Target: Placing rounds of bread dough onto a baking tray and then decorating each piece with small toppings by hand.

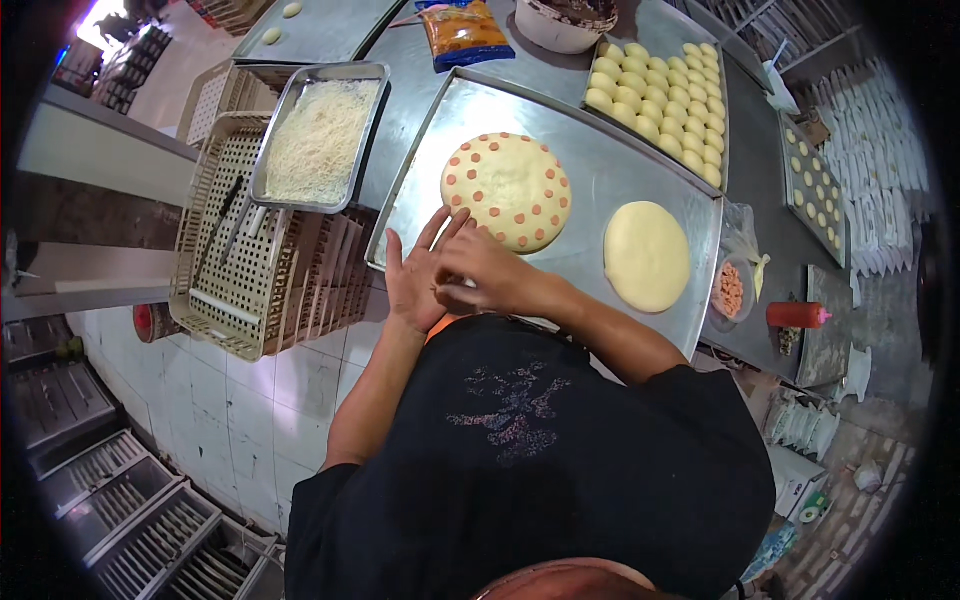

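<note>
A large metal baking tray (590,150) lies in front of me with two flat dough rounds on it. The left dough round (493,178) is dotted with small pink slices, seemingly sausage, mostly around its outer part. At the right, the second dough round (648,257) is plain. My left hand (418,280) is held palm up, fingers spread, at the tray's near edge. Over that palm my right hand (490,272) bends, its fingers curled together in a pinch. Whatever lies between those fingertips is hidden. Both hands are just nearer to me than the dotted dough.
A tray of pale shreds (318,140) rests on stacked plastic crates (235,230) at the left. Dough balls (660,100) fill a tray at the far right. Nearby are a bowl of pink pieces (732,290), a red squeeze bottle (798,315) and an orange bag (465,38).
</note>
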Motion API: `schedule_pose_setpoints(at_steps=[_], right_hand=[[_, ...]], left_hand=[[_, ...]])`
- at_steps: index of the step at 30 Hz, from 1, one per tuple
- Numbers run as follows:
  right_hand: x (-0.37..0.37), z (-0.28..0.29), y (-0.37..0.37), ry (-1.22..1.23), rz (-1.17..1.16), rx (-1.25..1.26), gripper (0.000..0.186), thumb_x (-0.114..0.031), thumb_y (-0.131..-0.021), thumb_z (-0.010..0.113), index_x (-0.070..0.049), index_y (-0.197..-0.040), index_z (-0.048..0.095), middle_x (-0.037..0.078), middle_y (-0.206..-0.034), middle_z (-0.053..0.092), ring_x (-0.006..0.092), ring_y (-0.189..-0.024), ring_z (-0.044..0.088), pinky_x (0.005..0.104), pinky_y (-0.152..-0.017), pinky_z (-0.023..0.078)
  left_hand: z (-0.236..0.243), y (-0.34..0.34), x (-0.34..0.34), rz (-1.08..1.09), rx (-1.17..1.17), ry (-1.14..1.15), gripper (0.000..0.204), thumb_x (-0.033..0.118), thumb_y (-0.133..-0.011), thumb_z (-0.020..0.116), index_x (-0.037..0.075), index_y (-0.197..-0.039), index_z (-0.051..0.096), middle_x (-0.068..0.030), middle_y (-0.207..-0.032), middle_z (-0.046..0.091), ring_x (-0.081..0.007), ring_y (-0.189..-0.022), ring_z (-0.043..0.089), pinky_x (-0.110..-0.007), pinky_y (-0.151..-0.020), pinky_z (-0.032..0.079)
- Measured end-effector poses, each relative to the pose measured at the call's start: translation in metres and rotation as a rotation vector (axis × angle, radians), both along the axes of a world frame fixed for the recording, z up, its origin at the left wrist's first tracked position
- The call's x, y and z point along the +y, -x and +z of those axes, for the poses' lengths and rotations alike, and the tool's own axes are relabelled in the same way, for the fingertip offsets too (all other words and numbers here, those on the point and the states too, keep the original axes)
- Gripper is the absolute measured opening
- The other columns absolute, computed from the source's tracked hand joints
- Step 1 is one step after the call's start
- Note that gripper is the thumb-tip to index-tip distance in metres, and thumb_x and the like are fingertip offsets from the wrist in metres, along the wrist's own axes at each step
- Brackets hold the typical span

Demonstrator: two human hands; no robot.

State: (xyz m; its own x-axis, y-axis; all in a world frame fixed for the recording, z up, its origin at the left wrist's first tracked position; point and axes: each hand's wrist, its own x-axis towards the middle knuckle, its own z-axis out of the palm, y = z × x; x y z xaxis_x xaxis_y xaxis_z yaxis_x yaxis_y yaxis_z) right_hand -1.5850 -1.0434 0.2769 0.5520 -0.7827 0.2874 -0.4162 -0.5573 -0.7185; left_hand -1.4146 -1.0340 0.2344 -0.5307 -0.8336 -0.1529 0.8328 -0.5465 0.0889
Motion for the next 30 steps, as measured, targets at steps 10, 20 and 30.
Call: schedule_pose_setpoints(at_steps=[10,20,30], right_hand=[[-0.123,-0.075,0.14,-0.605,-0.832,-0.293,0.024,-0.016,-0.087,0.075,0.002,-0.102,0.072,0.007,-0.091,0.072,0.0128,-0.077,0.062,0.0286,-0.068,0.051],[-0.124,-0.109,0.144,-0.62,-0.991,-0.141,0.022,-0.019,-0.083,0.076,0.001,-0.092,0.074,0.005,-0.08,0.069,0.0142,-0.068,0.059,0.0304,-0.064,0.049],[-0.027,0.004,0.005,-0.045,-0.149,-0.136,0.018,-0.015,-0.087,0.073,-0.006,-0.103,0.072,0.008,-0.09,0.065,0.0227,-0.088,0.059,0.0355,-0.081,0.046]], left_hand=[[0.008,-0.01,0.006,0.082,-0.044,-0.06,0.082,0.065,-0.098,0.043,0.0,-0.147,0.04,-0.0235,-0.154,0.037,-0.0355,-0.145,0.033,-0.053,-0.122,0.025],[0.009,-0.017,0.004,0.103,-0.062,-0.074,0.082,0.066,-0.098,0.042,0.0,-0.147,0.04,-0.0233,-0.154,0.037,-0.0356,-0.145,0.034,-0.053,-0.122,0.026],[-0.001,-0.01,-0.043,-0.099,0.391,0.048,0.085,0.068,-0.098,0.035,0.001,-0.149,0.039,-0.0237,-0.157,0.033,-0.0355,-0.146,0.032,-0.051,-0.121,0.024]])
